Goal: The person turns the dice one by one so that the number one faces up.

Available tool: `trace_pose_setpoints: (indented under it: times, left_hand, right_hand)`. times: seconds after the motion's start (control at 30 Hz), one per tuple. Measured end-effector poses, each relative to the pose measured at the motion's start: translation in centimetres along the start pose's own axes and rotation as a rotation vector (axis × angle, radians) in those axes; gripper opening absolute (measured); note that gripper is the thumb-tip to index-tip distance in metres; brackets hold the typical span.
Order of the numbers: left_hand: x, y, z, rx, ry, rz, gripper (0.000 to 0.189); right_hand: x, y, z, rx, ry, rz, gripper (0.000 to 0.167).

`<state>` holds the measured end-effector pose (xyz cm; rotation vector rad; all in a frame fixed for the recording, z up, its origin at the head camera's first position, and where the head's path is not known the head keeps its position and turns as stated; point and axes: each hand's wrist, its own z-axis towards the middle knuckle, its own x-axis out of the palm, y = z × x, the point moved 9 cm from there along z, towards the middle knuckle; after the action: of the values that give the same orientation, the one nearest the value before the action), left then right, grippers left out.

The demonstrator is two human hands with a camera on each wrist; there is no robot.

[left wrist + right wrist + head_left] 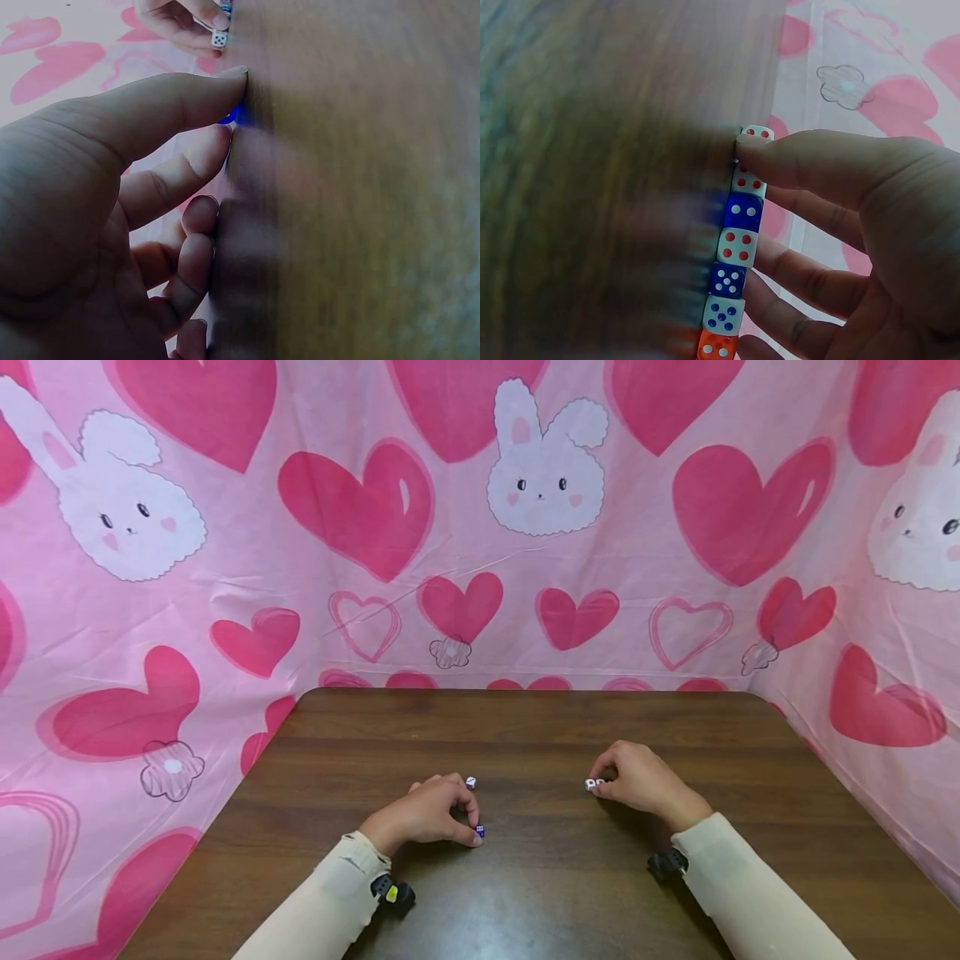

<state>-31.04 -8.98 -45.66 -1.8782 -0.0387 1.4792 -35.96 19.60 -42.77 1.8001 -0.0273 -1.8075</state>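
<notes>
My left hand (429, 814) pinches a blue die (480, 831) with white pips between thumb and index finger, low at the tabletop. In the left wrist view only a sliver of that blue die (228, 116) shows. A white die (471, 782) lies just beyond the left fingers. On the right, my right hand (641, 781) has thumb and index finger about the end of a row of dice, gripping a white die (590, 784). The right wrist view shows the row, touching side by side: white dice, blue dice (744, 212) and an orange die (717, 346). From the head the hand hides most of it.
A brown wooden table (555, 893) with rounded far corners carries everything. Pink cloth (637, 635) with hearts and rabbits hangs behind it and at both sides. Each wrist wears a black strapped device (393, 893).
</notes>
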Motion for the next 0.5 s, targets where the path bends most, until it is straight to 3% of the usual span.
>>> trace_pose_setpoints:
  times: [0.5]
  left_hand:
    - [-0.1, -0.19, -0.1, 0.01, -0.007, 0.016, 0.024]
  right_hand:
    - [0.41, 0.71, 0.24, -0.042, 0.016, -0.003, 0.01]
